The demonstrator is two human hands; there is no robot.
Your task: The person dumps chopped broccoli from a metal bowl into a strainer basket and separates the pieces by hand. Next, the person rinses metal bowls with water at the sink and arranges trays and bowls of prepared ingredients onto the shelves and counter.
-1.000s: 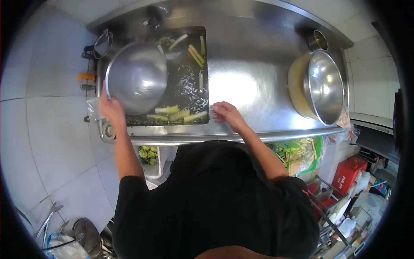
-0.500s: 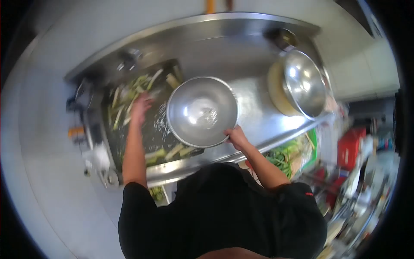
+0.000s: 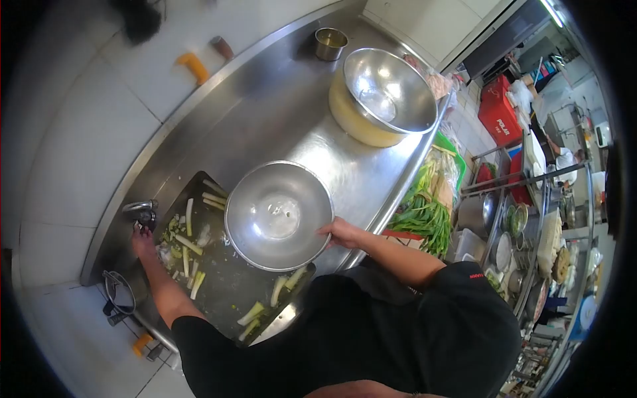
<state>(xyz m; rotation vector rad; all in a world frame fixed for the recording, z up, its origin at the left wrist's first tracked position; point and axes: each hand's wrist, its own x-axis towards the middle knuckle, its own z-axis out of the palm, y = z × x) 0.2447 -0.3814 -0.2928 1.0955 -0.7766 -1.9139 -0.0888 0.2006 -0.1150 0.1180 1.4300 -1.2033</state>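
At the sink's left end, my left hand (image 3: pixel 142 243) reaches to the faucet (image 3: pixel 141 211), its fingers closed about the dark handle part. My right hand (image 3: pixel 342 233) grips the near right rim of a large steel bowl (image 3: pixel 255 219), which has a little water in its bottom. That bowl overlaps the right side of the sink basin (image 3: pixel 229 308). Cut pale green stalks (image 3: pixel 189 244) float in the basin's water, with more stalk pieces (image 3: pixel 282 286) near its front edge.
On the steel counter (image 3: pixel 292 126), a second steel bowl (image 3: pixel 398 93) rests tilted in a yellowish container (image 3: pixel 358 123). A small metal cup (image 3: pixel 330 44) stands behind. Leafy greens (image 3: pixel 424 219) lie beyond the front edge. A strainer (image 3: pixel 119 292) hangs at the left.
My left hand has moved from over the floating stalks to the faucet. My right hand keeps the bowl's rim. The camera view has turned.
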